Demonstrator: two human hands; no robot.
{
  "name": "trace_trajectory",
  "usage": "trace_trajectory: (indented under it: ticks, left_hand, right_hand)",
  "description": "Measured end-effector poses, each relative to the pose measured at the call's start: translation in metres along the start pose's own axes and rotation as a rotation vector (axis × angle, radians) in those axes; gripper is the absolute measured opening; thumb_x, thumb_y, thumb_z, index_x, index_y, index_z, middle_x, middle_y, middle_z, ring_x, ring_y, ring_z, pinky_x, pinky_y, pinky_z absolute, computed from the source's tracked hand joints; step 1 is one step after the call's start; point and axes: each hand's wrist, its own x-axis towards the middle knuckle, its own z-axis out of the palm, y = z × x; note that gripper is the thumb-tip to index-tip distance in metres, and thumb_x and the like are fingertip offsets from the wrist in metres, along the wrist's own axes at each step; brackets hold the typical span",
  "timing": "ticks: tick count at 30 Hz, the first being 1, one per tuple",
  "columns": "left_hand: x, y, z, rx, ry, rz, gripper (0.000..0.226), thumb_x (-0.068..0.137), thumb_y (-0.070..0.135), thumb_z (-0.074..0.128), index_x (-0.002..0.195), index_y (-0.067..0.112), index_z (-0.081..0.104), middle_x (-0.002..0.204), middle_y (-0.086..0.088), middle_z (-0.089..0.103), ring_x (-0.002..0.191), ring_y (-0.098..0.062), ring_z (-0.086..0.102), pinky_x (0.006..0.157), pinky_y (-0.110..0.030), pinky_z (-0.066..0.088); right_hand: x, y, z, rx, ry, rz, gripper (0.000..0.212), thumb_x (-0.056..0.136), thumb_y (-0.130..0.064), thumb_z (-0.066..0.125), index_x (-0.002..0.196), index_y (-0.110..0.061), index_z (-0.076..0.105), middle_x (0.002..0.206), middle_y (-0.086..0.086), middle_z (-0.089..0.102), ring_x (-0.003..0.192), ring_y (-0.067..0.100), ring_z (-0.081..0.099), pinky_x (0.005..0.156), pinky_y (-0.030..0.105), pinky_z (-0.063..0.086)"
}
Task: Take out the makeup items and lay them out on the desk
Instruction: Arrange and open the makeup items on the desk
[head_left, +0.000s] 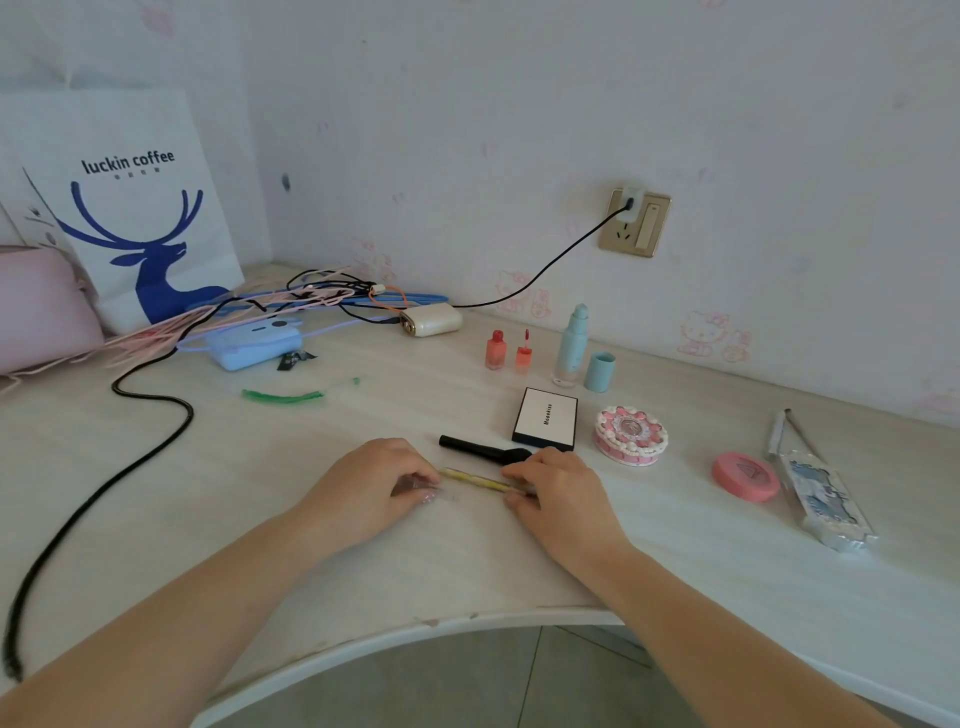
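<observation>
Makeup items: laid out on the bench (260, 493), mostly from 12 to 3 o'clock of the hands.
Yellow pencil (480, 481): lies flat on the bench between the two hands, slanted from upper left to lower right.
Left hand (371, 486): palm down, fingers curled; fingertips pinch a small clear cap-like piece at the pencil's left end. The piece is too blurred to identify.
Right hand (558, 491): palm down, fingers curled around the pencil's right end, thumb below it.
Black brush (483, 449): lies flat just beyond the pencil, at 12 o'clock of the hands; its head touches the right hand's fingers.
Black-edged white palette (545, 418): closed, flat, at 1 o'clock of the right hand.
Cake-shaped compact (630, 435): round, pink and white, just beside the palette at its 3 o'clock.
Pink round compact (745, 476): flat, at 3 o'clock of the right hand.
Blue patterned case (826, 501): long, flat, touching or just beside the pink compact at its 3 o'clock.
Two thin tools (789, 431): lie at 12 o'clock of the case.
Two red lip tints (509, 351): upright, side by side near the wall.
Pale blue bottle (571, 345): upright, uncapped; its cap (600, 371) stands just beside it at 3 o'clock.
Cream charging device (434, 319): cabled to the wall socket (634, 223).
Paper bag (124, 208): upright at 10 o'clock, marked "luckin coffee".
</observation>
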Motion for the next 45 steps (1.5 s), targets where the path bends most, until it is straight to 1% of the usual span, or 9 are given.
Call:
trace_trajectory:
  ticks: [7, 16, 19, 21, 27, 34, 37, 41, 45]
  left_hand:
    - [0.005, 0.005, 0.002, -0.007, 0.019, -0.018, 0.01, 0.082, 0.026, 0.069, 0.091, 0.028, 0.071, 0.091, 0.012, 0.063, 0.088, -0.006, 0.057, 0.082, -0.028, 0.049]
    - [0.012, 0.01, 0.003, 0.017, 0.024, -0.06, 0.012, 0.083, 0.024, 0.068, 0.094, 0.024, 0.071, 0.092, 0.009, 0.061, 0.089, -0.009, 0.057, 0.082, -0.026, 0.047]
    - [0.011, 0.01, 0.003, 0.003, 0.044, -0.068, 0.021, 0.081, 0.022, 0.07, 0.102, 0.023, 0.068, 0.093, 0.011, 0.06, 0.09, -0.008, 0.057, 0.084, -0.025, 0.046]
    - [0.01, 0.01, 0.0, -0.036, 0.113, -0.084, 0.025, 0.08, 0.019, 0.07, 0.104, 0.023, 0.063, 0.093, 0.015, 0.059, 0.09, -0.005, 0.057, 0.082, -0.021, 0.044]
    - [0.016, 0.026, -0.019, -0.124, 0.262, -0.083, 0.015, 0.082, 0.018, 0.069, 0.088, 0.029, 0.061, 0.09, 0.016, 0.062, 0.092, 0.004, 0.055, 0.073, -0.003, 0.036]
    - [0.053, 0.084, -0.007, -0.248, 0.171, 0.005, 0.02, 0.082, 0.013, 0.068, 0.083, 0.032, 0.062, 0.089, 0.015, 0.065, 0.091, 0.006, 0.056, 0.072, -0.005, 0.039]
    - [0.079, 0.113, 0.012, -0.259, 0.117, 0.045, 0.013, 0.082, 0.013, 0.068, 0.085, 0.026, 0.065, 0.087, 0.014, 0.065, 0.089, 0.007, 0.056, 0.07, 0.0, 0.038]
    - [0.118, 0.151, 0.039, -0.305, 0.036, 0.046, 0.009, 0.081, 0.018, 0.069, 0.082, 0.027, 0.065, 0.085, 0.011, 0.067, 0.081, 0.0, 0.061, 0.073, -0.015, 0.046]
    - [0.161, 0.191, 0.072, -0.343, -0.045, 0.01, 0.006, 0.08, 0.02, 0.068, 0.081, 0.025, 0.065, 0.08, 0.012, 0.067, 0.079, -0.006, 0.063, 0.078, -0.027, 0.05]
  right_hand:
    - [-0.007, 0.017, -0.01, 0.049, -0.014, 0.151, 0.012, 0.086, -0.029, 0.061, 0.096, -0.029, 0.068, 0.09, -0.008, 0.058, 0.088, 0.012, 0.053, 0.076, 0.023, 0.044]
    - [-0.002, 0.017, -0.008, 0.103, -0.01, 0.191, 0.012, 0.086, -0.028, 0.06, 0.096, -0.03, 0.067, 0.09, -0.009, 0.057, 0.088, 0.011, 0.053, 0.072, 0.02, 0.04]
    - [-0.004, 0.018, -0.008, 0.139, 0.006, 0.201, 0.017, 0.086, -0.03, 0.061, 0.102, -0.028, 0.064, 0.093, -0.01, 0.056, 0.09, 0.01, 0.053, 0.072, 0.019, 0.04]
    - [-0.005, 0.018, -0.01, 0.215, 0.057, 0.23, 0.022, 0.084, -0.03, 0.063, 0.106, -0.026, 0.059, 0.098, -0.008, 0.056, 0.094, 0.01, 0.053, 0.076, 0.019, 0.041]
    - [-0.013, 0.024, -0.032, 0.428, 0.215, 0.277, 0.026, 0.084, -0.027, 0.067, 0.104, -0.03, 0.051, 0.105, -0.011, 0.056, 0.097, 0.005, 0.054, 0.075, 0.01, 0.037]
    - [-0.032, 0.063, -0.07, 0.467, 0.316, 0.337, 0.024, 0.083, -0.022, 0.069, 0.096, -0.033, 0.053, 0.105, -0.008, 0.059, 0.092, 0.0, 0.054, 0.076, 0.01, 0.037]
    - [-0.043, 0.092, -0.09, 0.448, 0.357, 0.402, 0.027, 0.082, -0.021, 0.07, 0.102, -0.03, 0.054, 0.105, -0.008, 0.06, 0.095, 0.003, 0.056, 0.084, 0.018, 0.041]
    - [-0.057, 0.138, -0.113, 0.484, 0.414, 0.476, 0.026, 0.082, -0.016, 0.069, 0.098, -0.031, 0.055, 0.106, -0.005, 0.06, 0.099, 0.013, 0.058, 0.083, 0.023, 0.041]
    - [-0.064, 0.191, -0.139, 0.362, 0.444, 0.509, 0.024, 0.082, -0.014, 0.069, 0.096, -0.03, 0.057, 0.106, -0.001, 0.06, 0.099, 0.016, 0.059, 0.086, 0.026, 0.043]
